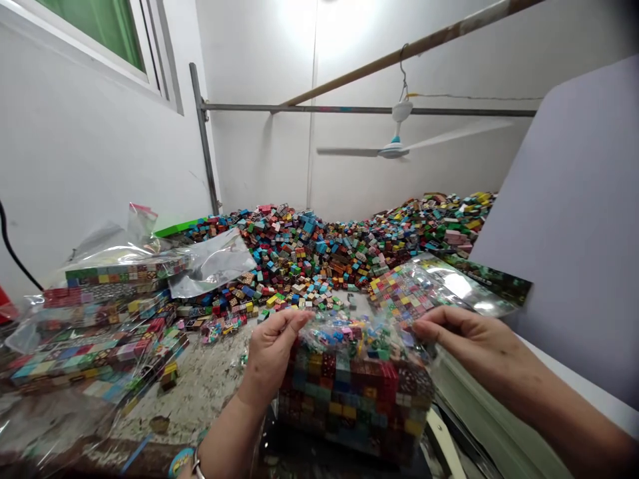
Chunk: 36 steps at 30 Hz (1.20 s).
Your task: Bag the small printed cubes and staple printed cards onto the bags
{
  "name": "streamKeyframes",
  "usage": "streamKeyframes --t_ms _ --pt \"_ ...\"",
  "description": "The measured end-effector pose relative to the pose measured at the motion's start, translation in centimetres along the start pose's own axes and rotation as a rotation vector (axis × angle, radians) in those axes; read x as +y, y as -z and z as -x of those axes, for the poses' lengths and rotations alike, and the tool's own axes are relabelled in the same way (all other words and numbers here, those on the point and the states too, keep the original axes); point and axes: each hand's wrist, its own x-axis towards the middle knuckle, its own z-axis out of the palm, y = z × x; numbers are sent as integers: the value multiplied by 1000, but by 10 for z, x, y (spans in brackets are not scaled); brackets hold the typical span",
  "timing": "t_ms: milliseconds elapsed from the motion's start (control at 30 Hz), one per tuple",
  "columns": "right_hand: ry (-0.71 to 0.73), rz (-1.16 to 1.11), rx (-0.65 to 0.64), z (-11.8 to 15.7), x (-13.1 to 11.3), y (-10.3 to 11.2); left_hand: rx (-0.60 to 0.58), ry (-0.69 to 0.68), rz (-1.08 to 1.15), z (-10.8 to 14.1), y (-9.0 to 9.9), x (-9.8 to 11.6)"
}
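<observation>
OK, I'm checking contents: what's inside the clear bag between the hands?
Multicoloured blocks show in the clear bag, with small colourful pieces on top; anything behind the outer blocks is covered.

Block pile (pixel 309 249): multicoloured; blue, red, yellow, green, pink, brown. Bagged block stack (pixel 349 406): patchwork of small squares, some speckled. Curtain (pixel 107 30): green. Walls (pixel 249 60): white. Fan (pixel 394 150): white, blue hub. Scissor handle (pixel 444 442): cream.

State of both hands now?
Left hand: closed, pinching the clear bag of blocks near its top.
Right hand: closed, pinching that bag's opposite side.
</observation>
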Motion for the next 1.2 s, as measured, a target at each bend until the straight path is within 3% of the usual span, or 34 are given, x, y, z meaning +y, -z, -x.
streamKeyframes --t_ms 100,167,267,300,400,500,633,767,833,967,1200 --pt "-34 26 4 2 17 -7 -61 23 -70 1 -3 -3" --pt "-50 17 14 4 23 -9 17 -61 -159 5 -5 2" --pt "-70 -22 6 7 23 -9 283 -396 -336 20 -12 13" --pt "-72 -28 6 8 23 -9 304 -536 -384 27 -16 16" --pt "-53 -26 10 11 22 -9 32 -755 -513 45 -34 19" --pt "9 -10 10 16 23 -9 -129 -756 -688 54 -50 14" --pt "94 100 39 21 18 -6 -109 -733 -754 55 -58 9" --pt "382 272 182 21 -2 -5 -86 -735 -719 57 -57 11" --pt "453 311 184 18 -16 -7 -87 -742 -715 59 -57 11" --pt "358 317 -49 13 -36 -14 -50 -760 -717 63 -57 7" --pt "236 277 -353 -1 -46 -18 8 -750 -780 68 -55 -1"
